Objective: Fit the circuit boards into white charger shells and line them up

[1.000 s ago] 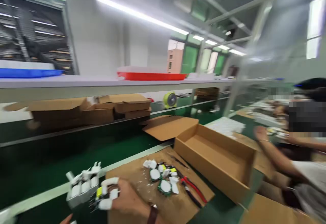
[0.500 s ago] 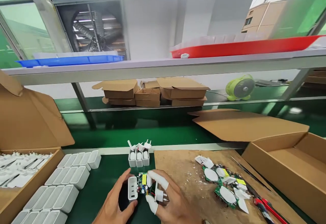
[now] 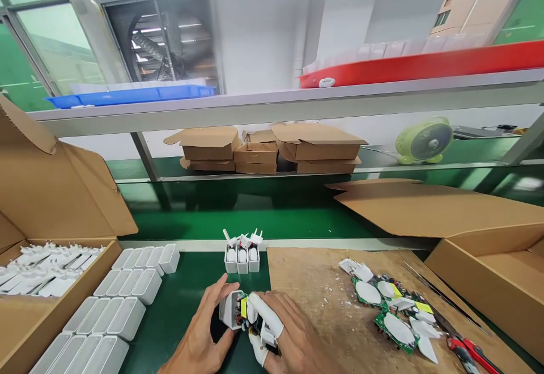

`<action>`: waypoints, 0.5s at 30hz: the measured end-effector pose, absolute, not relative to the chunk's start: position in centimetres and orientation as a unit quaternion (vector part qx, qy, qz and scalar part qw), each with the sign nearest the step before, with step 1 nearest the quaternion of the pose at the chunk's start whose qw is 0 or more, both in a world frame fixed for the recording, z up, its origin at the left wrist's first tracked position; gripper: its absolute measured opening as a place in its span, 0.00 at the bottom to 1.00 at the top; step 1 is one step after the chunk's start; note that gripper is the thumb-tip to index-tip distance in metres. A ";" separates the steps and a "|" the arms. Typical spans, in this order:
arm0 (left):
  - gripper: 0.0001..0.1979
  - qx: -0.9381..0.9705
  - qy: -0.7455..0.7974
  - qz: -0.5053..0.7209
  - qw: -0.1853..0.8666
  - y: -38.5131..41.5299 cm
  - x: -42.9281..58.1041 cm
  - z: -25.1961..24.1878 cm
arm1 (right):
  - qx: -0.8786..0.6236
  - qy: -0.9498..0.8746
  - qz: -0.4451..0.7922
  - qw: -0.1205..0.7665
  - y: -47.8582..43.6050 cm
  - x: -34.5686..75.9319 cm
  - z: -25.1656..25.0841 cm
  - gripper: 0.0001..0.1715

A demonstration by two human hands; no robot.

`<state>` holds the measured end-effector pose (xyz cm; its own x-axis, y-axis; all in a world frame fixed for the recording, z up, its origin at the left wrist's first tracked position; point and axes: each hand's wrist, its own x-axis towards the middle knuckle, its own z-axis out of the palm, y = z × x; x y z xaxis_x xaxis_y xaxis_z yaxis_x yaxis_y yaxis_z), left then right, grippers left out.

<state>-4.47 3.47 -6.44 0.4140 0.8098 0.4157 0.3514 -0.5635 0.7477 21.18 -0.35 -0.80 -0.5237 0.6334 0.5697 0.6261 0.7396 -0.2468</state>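
My left hand (image 3: 208, 328) grips a white plastic housing (image 3: 230, 309) between thumb and fingers, tilted with its open side toward the right. In my right hand (image 3: 284, 328), with white covers on thumb and finger, is a small circuit board (image 3: 245, 309) with a yellow part, partly hidden by the fingers. The board's left end meets the housing's opening; how far inside it sits I cannot tell. A white plug piece (image 3: 268, 335) shows between the right fingers. Just beyond my hands stand three white housings (image 3: 242, 259) with plug pieces on top.
Rows of white housings (image 3: 111, 317) stand at left, beside a carton of white parts (image 3: 55, 269). On the wooden board (image 3: 306, 289) at right lie circuit boards (image 3: 397, 328), tweezers and red-handled pliers (image 3: 476, 354). An open carton (image 3: 488, 272) flanks it; a shelf (image 3: 272, 107) crosses above.
The housing has tilted in my left hand, and my right fingers have closed further over the circuit board. The whole view has shifted, so the bench items appear farther right.
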 end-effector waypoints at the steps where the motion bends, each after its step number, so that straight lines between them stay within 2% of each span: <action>1: 0.46 0.791 0.366 0.398 0.286 3.5 -4.4 -6.4 | -0.363 -0.874 0.002 0.323 -0.4 21.1 -0.9 0.49; 12: 0.44 0.799 0.353 0.388 0.292 3.5 -4.1 -6.1 | -0.383 -0.872 -0.006 0.305 -0.2 20.4 -1.1 0.52; 15: 0.43 0.797 0.356 0.392 0.290 3.4 -4.0 -6.0 | -0.390 -0.870 0.010 0.303 -0.2 20.2 -1.2 0.49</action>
